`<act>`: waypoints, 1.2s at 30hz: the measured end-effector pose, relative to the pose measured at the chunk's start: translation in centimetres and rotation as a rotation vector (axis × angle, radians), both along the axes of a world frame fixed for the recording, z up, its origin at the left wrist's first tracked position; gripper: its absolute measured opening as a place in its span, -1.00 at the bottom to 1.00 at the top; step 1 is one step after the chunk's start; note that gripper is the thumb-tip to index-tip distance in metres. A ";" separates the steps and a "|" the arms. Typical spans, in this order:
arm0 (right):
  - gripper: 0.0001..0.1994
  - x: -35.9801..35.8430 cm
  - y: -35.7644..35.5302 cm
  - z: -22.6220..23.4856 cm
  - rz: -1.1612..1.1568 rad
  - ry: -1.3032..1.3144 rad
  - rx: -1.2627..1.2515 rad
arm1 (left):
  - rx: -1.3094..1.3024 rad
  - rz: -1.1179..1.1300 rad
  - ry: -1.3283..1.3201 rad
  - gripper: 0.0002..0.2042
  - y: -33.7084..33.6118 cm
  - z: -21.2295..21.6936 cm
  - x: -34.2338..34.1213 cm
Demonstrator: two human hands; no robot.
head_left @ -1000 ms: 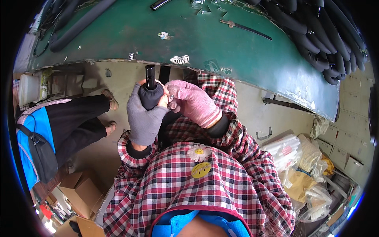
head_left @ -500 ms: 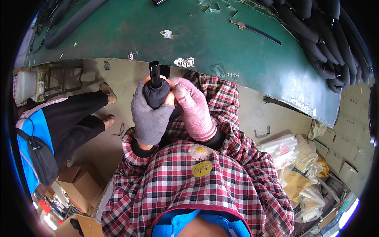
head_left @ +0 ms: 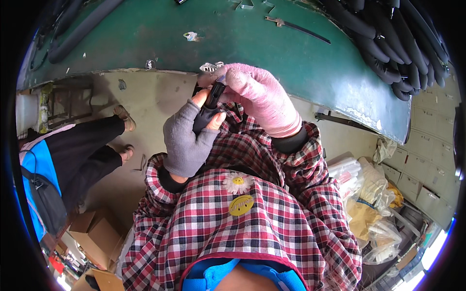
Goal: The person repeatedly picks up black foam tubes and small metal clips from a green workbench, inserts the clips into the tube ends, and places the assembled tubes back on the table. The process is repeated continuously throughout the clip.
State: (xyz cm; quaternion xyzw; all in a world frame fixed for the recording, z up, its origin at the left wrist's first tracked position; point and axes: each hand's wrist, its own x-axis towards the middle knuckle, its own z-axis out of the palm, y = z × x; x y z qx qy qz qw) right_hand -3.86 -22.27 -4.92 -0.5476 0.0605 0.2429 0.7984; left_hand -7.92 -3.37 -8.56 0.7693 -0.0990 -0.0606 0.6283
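Observation:
My left hand (head_left: 187, 140), in a grey glove with bare fingertips, is closed round a black tube (head_left: 214, 97) and the dark sleeve (head_left: 202, 120) gathered below its end. The tube tilts up and to the right, with a slot or hole in its side. My right hand (head_left: 264, 99), in a pink glove, is closed at the tube's upper end. Its fingers partly hide that end, where a small bluish patch shows that I cannot make out. The lower part of the tube is out of sight behind my left hand.
A green worktable (head_left: 160, 34) spans the far side, carrying a flat black strip (head_left: 306, 32), bent metal pieces and black foam-covered tubes (head_left: 388, 43). Another person's legs (head_left: 92, 140) are at left, above an open cardboard box (head_left: 94, 237). Plastic bags (head_left: 381, 237) lie at right.
My right hand has moved from beside the sleeve up to the tube's end. The tube, upright before, now leans to the right. The whole view has shifted slightly.

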 end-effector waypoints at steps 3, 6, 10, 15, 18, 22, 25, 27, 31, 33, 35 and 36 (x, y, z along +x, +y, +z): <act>-0.40 0.6 -0.8 0.0 0.041 0.061 0.040 | 0.117 -0.018 -0.096 -0.54 0.1 0.1 0.2; -0.40 1.1 -1.6 0.2 0.097 0.091 0.024 | 0.205 -0.054 -0.120 -0.55 0.2 0.9 0.4; -0.40 2.4 -2.9 1.1 0.238 0.059 -0.202 | 0.244 -0.046 -0.151 -0.56 0.2 1.2 0.4; -0.38 2.5 -3.0 1.1 0.257 0.038 -0.137 | 0.261 0.011 -0.275 -0.53 -0.2 0.9 0.6; -0.39 1.4 -2.0 0.7 0.171 0.089 -0.020 | 0.314 -0.005 -0.286 -0.52 0.0 0.8 0.3; -0.48 -0.2 -0.9 -0.4 0.000 0.098 0.081 | 0.407 -0.040 -0.271 -0.57 -0.2 1.2 0.4; -0.51 -0.9 -0.3 -0.1 -0.048 0.144 0.226 | 0.424 -0.017 -0.298 -0.57 -0.5 0.8 0.1; -0.52 -1.3 0.4 -0.4 -0.111 0.156 0.287 | 0.416 -0.012 -0.312 -0.57 -0.7 0.8 0.2; -0.60 -2.0 0.7 -1.7 -0.157 0.193 0.448 | 0.484 -0.024 -0.308 -0.57 -0.6 0.7 0.0; -0.64 -2.2 0.9 -2.4 -0.160 0.164 0.527 | 0.498 -0.020 -0.333 -0.57 -0.9 0.6 -0.1; -0.63 -2.2 0.8 -2.9 -0.145 0.171 0.643 | 0.495 -0.002 -0.368 -0.55 -1.1 0.1 0.1; -0.62 -2.0 0.9 -2.8 -0.137 0.169 0.699 | 0.491 0.007 -0.391 -0.54 -1.2 -0.1 0.3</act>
